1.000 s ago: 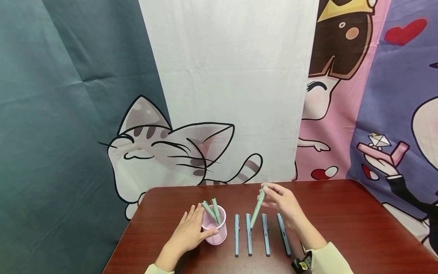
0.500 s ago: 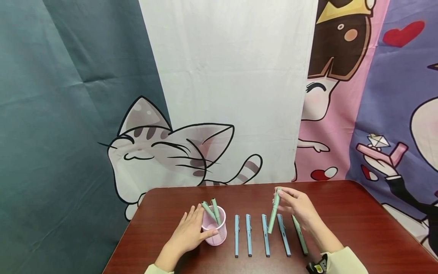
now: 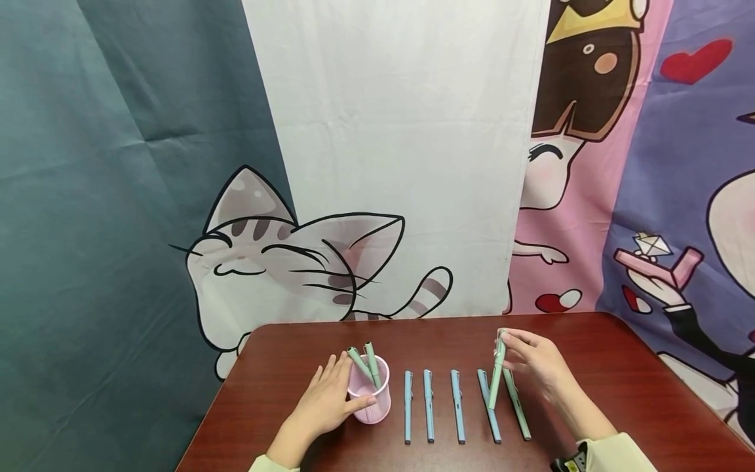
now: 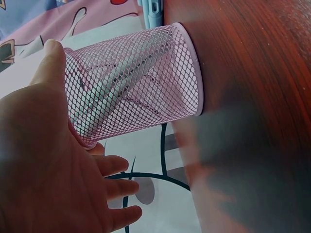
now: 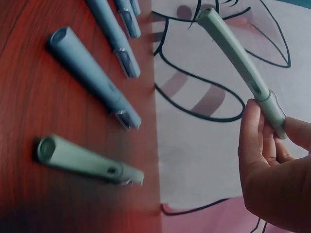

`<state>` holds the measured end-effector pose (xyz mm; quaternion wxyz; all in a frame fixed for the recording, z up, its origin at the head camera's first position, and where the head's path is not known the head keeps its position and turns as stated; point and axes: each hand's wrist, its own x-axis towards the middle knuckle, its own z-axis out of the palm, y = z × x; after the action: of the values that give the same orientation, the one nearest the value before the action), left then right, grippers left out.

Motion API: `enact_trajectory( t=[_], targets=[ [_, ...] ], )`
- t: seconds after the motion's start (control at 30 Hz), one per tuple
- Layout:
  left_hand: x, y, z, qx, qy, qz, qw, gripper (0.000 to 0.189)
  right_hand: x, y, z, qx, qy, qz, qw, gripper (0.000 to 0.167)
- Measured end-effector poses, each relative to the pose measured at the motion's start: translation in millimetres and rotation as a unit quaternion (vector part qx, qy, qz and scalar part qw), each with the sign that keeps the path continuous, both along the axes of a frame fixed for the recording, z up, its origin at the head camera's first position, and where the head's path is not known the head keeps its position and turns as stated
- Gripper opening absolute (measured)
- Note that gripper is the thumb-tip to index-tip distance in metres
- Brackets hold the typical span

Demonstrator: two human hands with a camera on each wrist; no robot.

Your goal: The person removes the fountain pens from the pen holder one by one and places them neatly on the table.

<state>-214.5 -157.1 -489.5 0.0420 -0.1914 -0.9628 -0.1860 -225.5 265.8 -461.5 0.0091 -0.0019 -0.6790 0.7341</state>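
My right hand [image 3: 538, 359] pinches a light green capped pen [image 3: 497, 377] near its clip end, its other end pointing down. It hangs above the table beside the rightmost blue pen [image 3: 494, 426]; in the right wrist view thumb and fingertips meet on the cap [image 5: 275, 116]. My left hand [image 3: 324, 400] rests against a pink mesh pen cup [image 3: 377, 408], fingers straight and spread, thumb across its near side. Two green pens [image 3: 371, 360] lean inside the upright cup. Through the mesh [image 4: 136, 82] in the left wrist view they show only faintly.
Several blue pens [image 3: 457, 406] lie in a spaced row on the brown table [image 3: 590, 367], right of the cup. A darker-looking green pen [image 3: 518, 406] lies at the row's right end. A cartoon-printed cloth [image 3: 401, 164] hangs behind the table.
My right hand has moved to the right with the green pen, from over the second blue pen to beside the rightmost one, uncovering the green pen on the table. My left hand stays at the cup.
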Motion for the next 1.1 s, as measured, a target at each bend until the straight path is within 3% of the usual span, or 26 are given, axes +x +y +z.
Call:
enact_trajectory(
  t=[0.4,0.63,0.93,1.1],
  targets=[
    [0.2,0.4,-0.2,0.002,-0.003,0.002,1.0,0.105,0.1,27.9,-12.2,-0.008,-0.025,0.004,0.9997,0.014],
    [0.7,0.1,-1.5,0.001,-0.002,0.003,1.0,0.106,-0.8,43.9,-23.9,-0.018,-0.048,0.027,0.9983,0.017],
    [0.3,-0.1,-1.9,0.007,-0.009,0.004,0.9999,0.108,-1.9,61.4,-36.6,0.017,-0.075,0.03,0.9966,0.015],
    [-0.2,-0.1,-2.6,0.007,-0.006,0.003,1.0,0.108,-1.9,68.1,-41.3,0.029,-0.079,0.037,0.9958,0.024]
  ],
)
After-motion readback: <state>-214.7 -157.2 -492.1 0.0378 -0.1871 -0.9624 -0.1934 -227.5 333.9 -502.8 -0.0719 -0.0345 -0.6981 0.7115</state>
